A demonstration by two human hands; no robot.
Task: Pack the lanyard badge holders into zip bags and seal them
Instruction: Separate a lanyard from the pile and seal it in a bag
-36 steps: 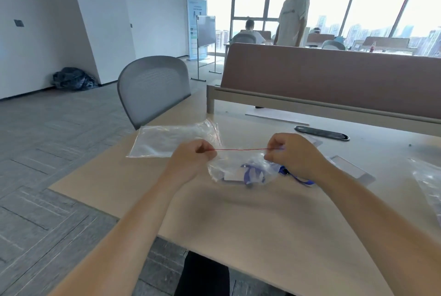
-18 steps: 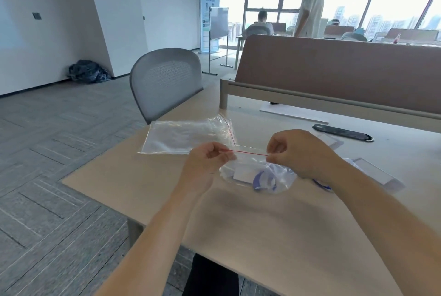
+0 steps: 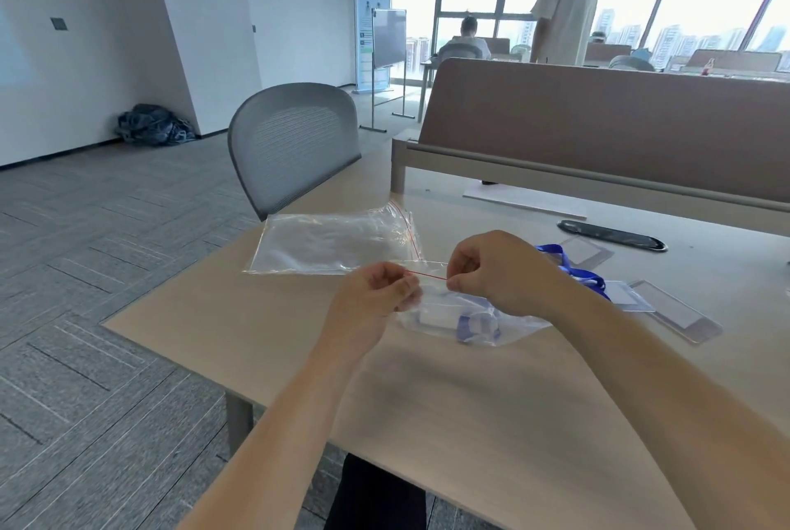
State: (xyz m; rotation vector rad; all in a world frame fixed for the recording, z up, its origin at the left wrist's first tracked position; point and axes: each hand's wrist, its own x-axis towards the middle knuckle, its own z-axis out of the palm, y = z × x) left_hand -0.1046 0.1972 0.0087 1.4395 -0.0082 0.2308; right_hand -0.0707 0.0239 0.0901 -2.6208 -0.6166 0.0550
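A clear zip bag (image 3: 466, 322) with a red zip line lies on the table, holding a badge holder and a coiled blue lanyard. My left hand (image 3: 376, 294) pinches the zip line at its left end. My right hand (image 3: 496, 268) pinches the same red line a short way to the right. Only a short stretch of the line shows between my fingers. An empty zip bag (image 3: 329, 243) lies flat behind my left hand. To the right, a blue lanyard (image 3: 573, 268) and clear badge holders (image 3: 671, 309) rest on the table.
A grey mesh chair (image 3: 295, 144) stands at the table's left far corner. A brown divider panel (image 3: 607, 119) runs along the back, with a black cable slot (image 3: 611, 234) and a white sheet (image 3: 526, 200) before it. A person stands beyond the divider.
My right hand has slid left along the red zip line toward my left hand, so the gap between them has shrunk. The view has shifted left, which brings more badge holders into sight.
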